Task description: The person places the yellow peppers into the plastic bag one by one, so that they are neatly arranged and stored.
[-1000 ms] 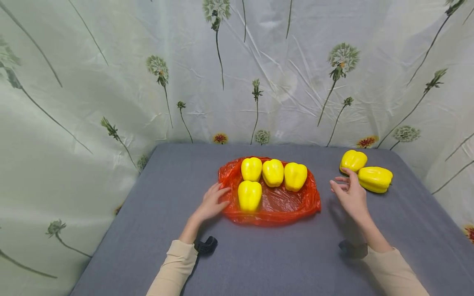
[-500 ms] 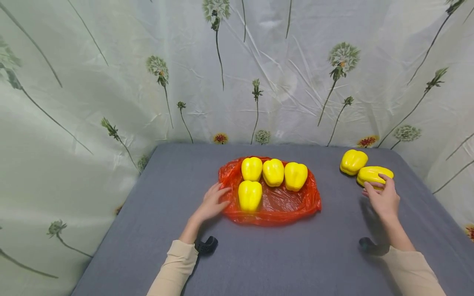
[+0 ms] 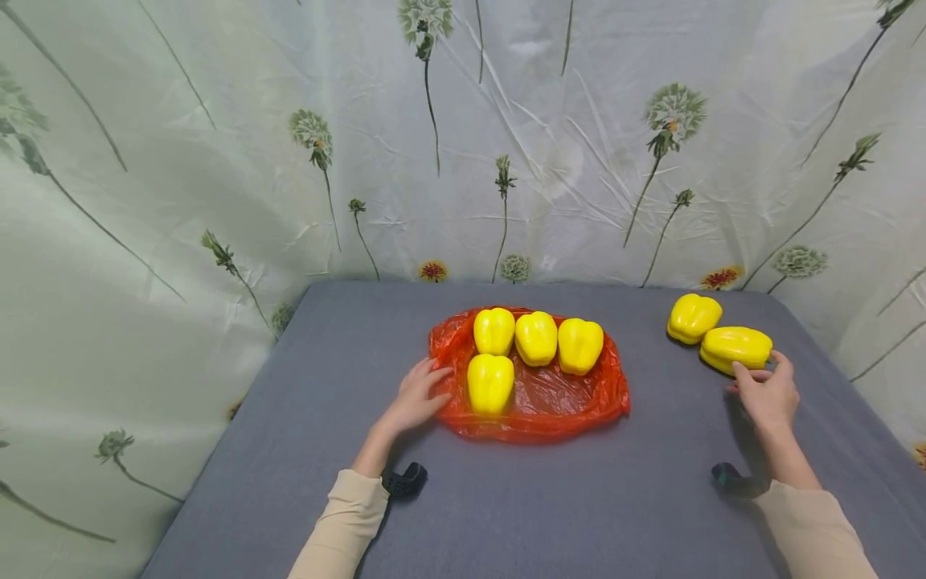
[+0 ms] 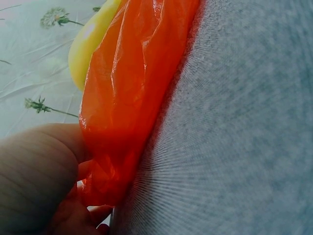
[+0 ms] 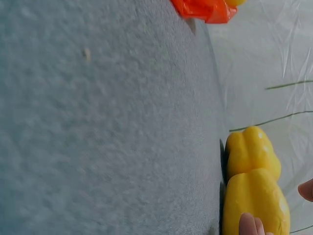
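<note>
A red plastic bag (image 3: 550,396) lies spread on the table with several yellow bell peppers inside; the front one (image 3: 490,384) stands apart from the row behind it. My left hand (image 3: 415,396) holds the bag's left edge, and in the left wrist view the film (image 4: 132,98) passes between thumb and fingers. At the far right, one yellow bell pepper (image 3: 736,348) lies on its side, touching another bell pepper (image 3: 694,317). My right hand (image 3: 769,394) is at the near right side of the lying pepper, thumb and fingers spread apart; whether the fingertips touch it I cannot tell.
A grey cloth covers the table (image 3: 579,515). Behind and at both sides hangs a pale curtain (image 3: 535,217) with a dandelion print. Black straps with small devices (image 3: 407,481) sit at both wrists.
My right hand has moved to the right, from near the rear loose pepper to the pepper lying on its side, and come lower. The left hand and the bag stay in place.
</note>
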{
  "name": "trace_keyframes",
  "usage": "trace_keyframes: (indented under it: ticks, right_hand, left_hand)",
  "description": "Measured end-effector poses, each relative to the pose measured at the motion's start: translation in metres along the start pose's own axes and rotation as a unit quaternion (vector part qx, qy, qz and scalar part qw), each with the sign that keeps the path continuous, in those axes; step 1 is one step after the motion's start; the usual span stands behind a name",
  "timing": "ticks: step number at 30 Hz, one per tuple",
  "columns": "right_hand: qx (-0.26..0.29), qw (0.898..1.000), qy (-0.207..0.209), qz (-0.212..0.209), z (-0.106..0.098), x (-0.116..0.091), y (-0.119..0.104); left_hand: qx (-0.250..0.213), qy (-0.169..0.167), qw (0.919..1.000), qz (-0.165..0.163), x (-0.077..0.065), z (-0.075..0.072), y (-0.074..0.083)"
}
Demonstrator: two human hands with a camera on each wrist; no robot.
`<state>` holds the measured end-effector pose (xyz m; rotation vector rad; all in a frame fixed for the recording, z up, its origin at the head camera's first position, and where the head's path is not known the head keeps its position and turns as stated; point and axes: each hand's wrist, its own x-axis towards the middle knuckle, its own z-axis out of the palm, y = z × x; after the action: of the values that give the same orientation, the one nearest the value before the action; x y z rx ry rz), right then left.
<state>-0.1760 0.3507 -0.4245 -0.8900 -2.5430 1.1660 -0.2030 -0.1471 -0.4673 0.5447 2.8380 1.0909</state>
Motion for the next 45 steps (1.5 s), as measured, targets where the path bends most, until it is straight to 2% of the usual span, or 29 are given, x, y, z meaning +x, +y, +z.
trace_keyframes:
  ticks: [6, 9, 14, 24, 36, 45]
  right_hand:
    - [-0.002, 1.000, -0.010, 0.022, -0.003, 0.011, 0.000]
    - [0.020, 0.999, -0.014, 0.040, -0.002, 0.015, 0.001]
    - [0.071, 0.995, 0.003, 0.071, 0.006, 0.022, 0.001]
    - [0.123, 0.990, 0.037, 0.055, 0.023, 0.027, -0.007]
    - [0.168, 0.983, 0.050, 0.052, 0.027, 0.023, -0.007]
    - [0.143, 0.988, 0.045, 0.045, 0.023, 0.017, -0.008]
  left_hand:
    - [-0.002, 0.003, 1.0000, 0.005, 0.000, 0.000, 0.001]
    - [-0.003, 0.002, 1.0000, 0.001, 0.000, 0.000, 0.002]
    - [-0.001, -0.003, 1.0000, -0.006, 0.000, 0.000, 0.001]
    - [-0.004, -0.003, 1.0000, -0.008, 0.000, 0.001, -0.001]
    - [-0.007, -0.003, 0.9999, -0.008, 0.001, 0.000, 0.000]
    - [0.003, 0.006, 1.0000, 0.007, 0.002, 0.003, -0.003]
